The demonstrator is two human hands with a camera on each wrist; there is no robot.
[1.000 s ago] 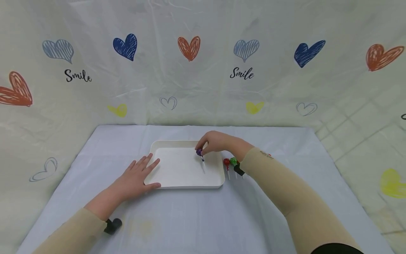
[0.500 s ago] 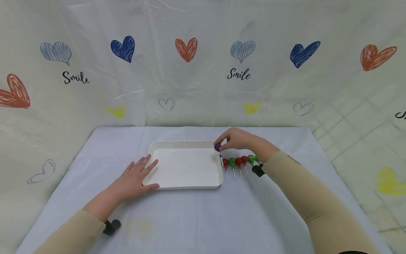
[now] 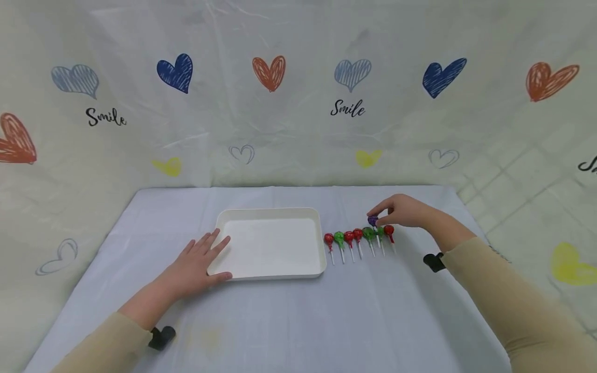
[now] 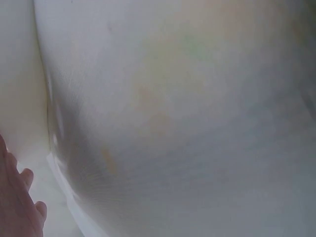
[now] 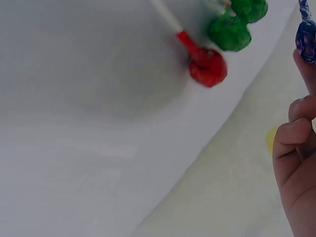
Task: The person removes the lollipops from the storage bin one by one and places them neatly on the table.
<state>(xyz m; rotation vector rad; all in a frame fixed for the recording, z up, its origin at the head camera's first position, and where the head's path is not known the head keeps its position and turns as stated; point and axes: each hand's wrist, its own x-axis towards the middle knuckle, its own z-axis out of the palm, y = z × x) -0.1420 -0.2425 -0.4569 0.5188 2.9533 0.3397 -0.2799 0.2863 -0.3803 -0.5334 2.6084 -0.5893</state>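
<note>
My right hand [image 3: 404, 211] pinches a purple-wrapped lollipop [image 3: 372, 221] by its head, with the stick pointing down over the right part of a row of lollipops. In the right wrist view the purple lollipop [image 5: 307, 42] shows at the upper right edge, by a fingertip. My left hand [image 3: 196, 267] lies with fingers spread on the left edge of a white rectangular tray [image 3: 270, 278], whose floor is bare. The left wrist view catches only part of that hand [image 4: 19, 197] at its lower left.
Right of the tray, red and green lollipops lie in a row, from a red one [image 3: 328, 239] beside the tray to another red one [image 3: 389, 230] at the far end. A white cloth [image 3: 280, 326] covers the table. Behind hangs a heart-printed backdrop [image 3: 298, 119].
My right hand has carried the purple lollipop rightward from above the tray to over the row's right part, uncovering the row. My left hand has stayed on the tray.
</note>
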